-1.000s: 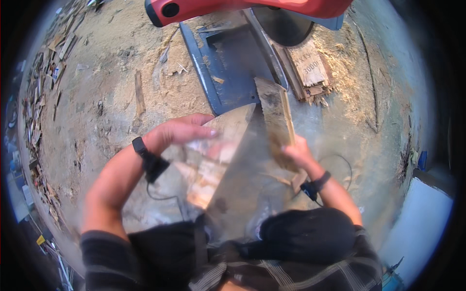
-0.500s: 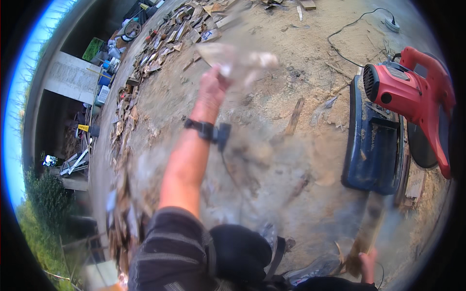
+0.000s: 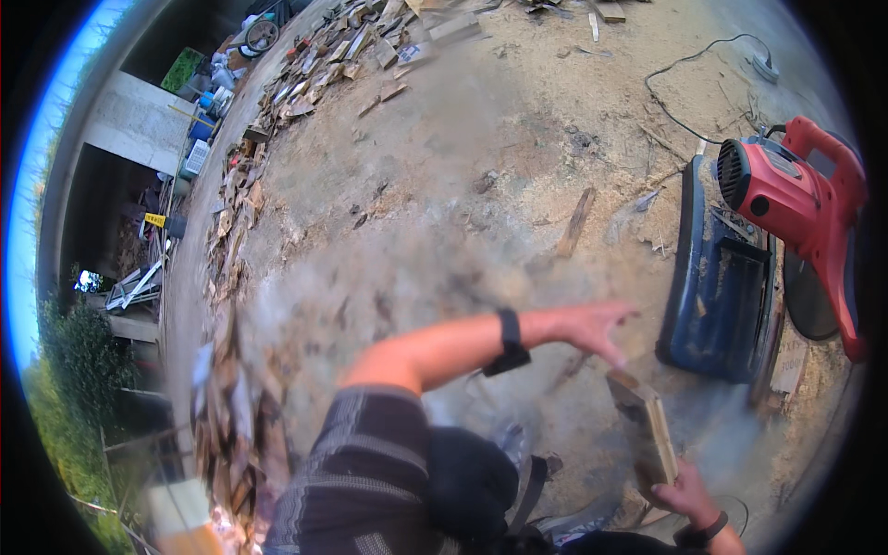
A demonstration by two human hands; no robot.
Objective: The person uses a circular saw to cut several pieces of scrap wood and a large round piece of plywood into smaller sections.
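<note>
In the lower right of the frame, my right hand (image 3: 686, 497) clasps the wooden board (image 3: 645, 421) low, and my left hand (image 3: 597, 328), spread empty near its top, should steady it evenly.

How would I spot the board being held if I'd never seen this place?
Find the big red saw at the picture's right. Below and left of its dark blue base, near the bottom edge, the right hand grips the board. Unlike the wood scraps lying around, it is held up, with a dark face and a pale long edge.
</note>
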